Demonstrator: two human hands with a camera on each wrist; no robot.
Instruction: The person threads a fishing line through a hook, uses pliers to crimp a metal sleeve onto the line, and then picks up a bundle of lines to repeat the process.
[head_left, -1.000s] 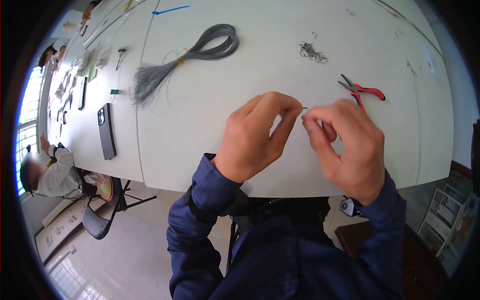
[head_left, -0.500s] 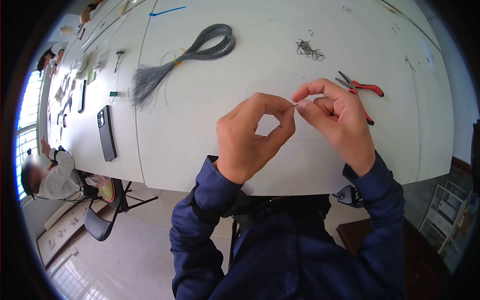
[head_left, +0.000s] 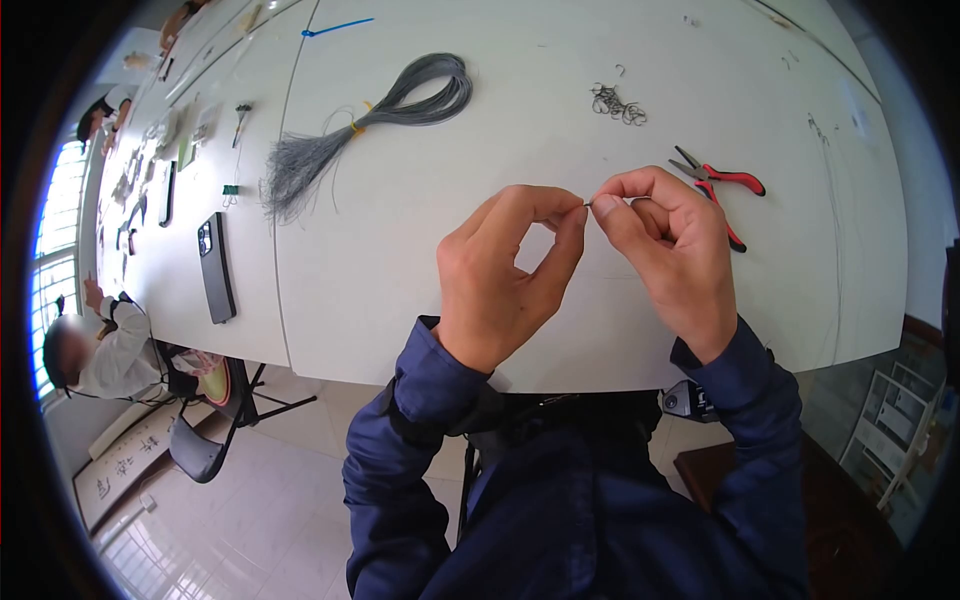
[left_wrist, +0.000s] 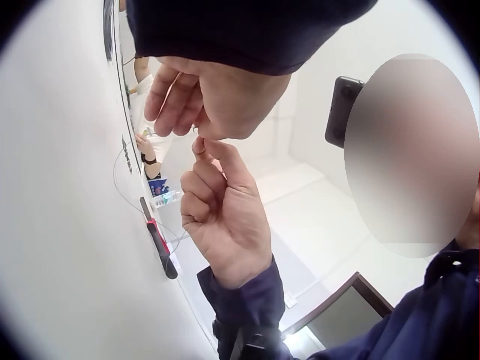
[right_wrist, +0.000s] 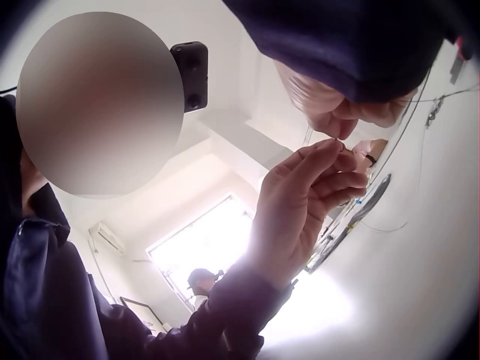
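In the head view, the left hand [head_left: 512, 270] pinches a tiny dark piece, likely a hook, between thumb and index finger. The right hand [head_left: 672, 250] meets it from the other side, its thumb and index fingertips closed on the same piece, other fingers curled. Both hands are raised over the near part of the white table. A thin line runs faintly below the right fingers. In the left wrist view, a small curved metal bit [left_wrist: 196, 129] shows between the fingertips. Whether the line passes through the piece is too small to tell.
A bundle of grey line [head_left: 425, 92] lies behind the left hand. Loose hooks [head_left: 622, 106] lie further back, and red-handled pliers [head_left: 738, 178] beside the right hand. A phone [head_left: 215, 268] and a blue tie [head_left: 338, 26] are to the left. Another person [head_left: 110, 345] sits at far left.
Both hands have shifted slightly left and the right hand has turned, its fingertips now against the left ones. Since half a second ago the right index finger has come down onto the thumb.
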